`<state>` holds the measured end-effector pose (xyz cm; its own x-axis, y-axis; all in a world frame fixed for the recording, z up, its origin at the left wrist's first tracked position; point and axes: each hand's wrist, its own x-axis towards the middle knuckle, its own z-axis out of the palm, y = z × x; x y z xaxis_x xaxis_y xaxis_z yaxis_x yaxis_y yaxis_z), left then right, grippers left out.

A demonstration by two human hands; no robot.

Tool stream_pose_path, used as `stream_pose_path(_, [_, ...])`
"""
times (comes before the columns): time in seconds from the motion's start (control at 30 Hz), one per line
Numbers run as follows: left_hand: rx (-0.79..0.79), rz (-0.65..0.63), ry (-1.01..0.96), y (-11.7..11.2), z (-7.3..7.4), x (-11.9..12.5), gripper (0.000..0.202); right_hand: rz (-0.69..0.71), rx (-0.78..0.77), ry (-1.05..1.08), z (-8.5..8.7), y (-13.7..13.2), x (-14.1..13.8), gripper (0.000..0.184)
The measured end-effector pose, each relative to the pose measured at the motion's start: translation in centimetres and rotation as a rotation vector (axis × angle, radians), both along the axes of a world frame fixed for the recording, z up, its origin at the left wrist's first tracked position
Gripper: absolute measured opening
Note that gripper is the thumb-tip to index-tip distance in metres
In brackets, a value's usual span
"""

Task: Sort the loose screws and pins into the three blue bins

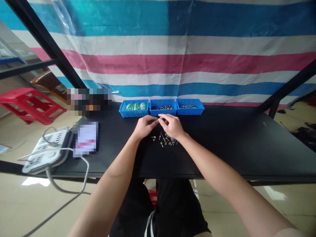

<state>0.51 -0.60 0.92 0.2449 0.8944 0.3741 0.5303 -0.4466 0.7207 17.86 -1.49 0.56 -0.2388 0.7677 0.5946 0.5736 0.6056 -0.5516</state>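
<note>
My left hand [146,126] and my right hand [172,125] meet above the table, fingertips pinched together. What lies between the fingertips is too small and hidden to make out. Just below them is a loose pile of small metal fasteners [162,144], some silver with long thin shanks, some brass-coloured. Beyond my hands stand three blue bins in a row. The left bin [133,114] holds green and clear plastic packets, the middle bin [161,112] brass-coloured small parts, and the right bin [189,111] thin silver pieces.
A white power strip [50,148] with grey cables sits at the left edge of the black table [229,144]. Beside it lies a blurred-out flat item [86,139]. One small metal piece [264,124] rests far right. A striped sheet [158,42] hangs behind; a red stool [32,102] stands left.
</note>
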Motion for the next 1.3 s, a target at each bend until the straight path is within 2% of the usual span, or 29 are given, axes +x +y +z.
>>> stream_pose_path(0.23, [0.013, 0.067, 0.023, 0.2, 0.0, 0.0, 0.028, 0.099, 0.061, -0.009, -0.2, 0.0, -0.2, 0.03])
stream_pose_path(0.47, [-0.028, 0.062, 0.002, 0.2, -0.2, -0.1, 0.031, 0.086, 0.068, -0.031, -0.3, 0.2, 0.0, 0.029])
stream_pose_path(0.67, [-0.067, 0.161, -0.036, 0.4, -0.5, -0.1, 0.036, -0.076, 0.116, -0.164, -0.6, 1.9, 1.7, 0.043])
stream_pose_path(0.8, [-0.074, 0.175, -0.05, 0.5, -0.6, -0.1, 0.033, -0.256, 0.029, -0.25, -1.1, 2.9, 2.9, 0.064])
stream_pose_path(0.9, [-0.079, 0.176, -0.053, 0.4, -0.6, -0.1, 0.031, -0.305, -0.014, -0.315, -1.5, 3.4, 3.3, 0.073])
stream_pose_path(1.03, [-0.095, 0.18, -0.048, 0.3, -0.4, 0.0, 0.03, -0.294, -0.01, -0.369, -1.7, 3.5, 3.2, 0.073])
stream_pose_path(1.17, [-0.096, 0.182, -0.049, 0.3, -0.3, 0.0, 0.03, -0.297, 0.004, -0.347, -1.1, 2.9, 2.9, 0.071])
stream_pose_path(1.3, [-0.09, 0.172, -0.067, 0.4, -0.4, -0.1, 0.03, -0.277, 0.071, -0.247, -0.2, 2.4, 2.6, 0.052])
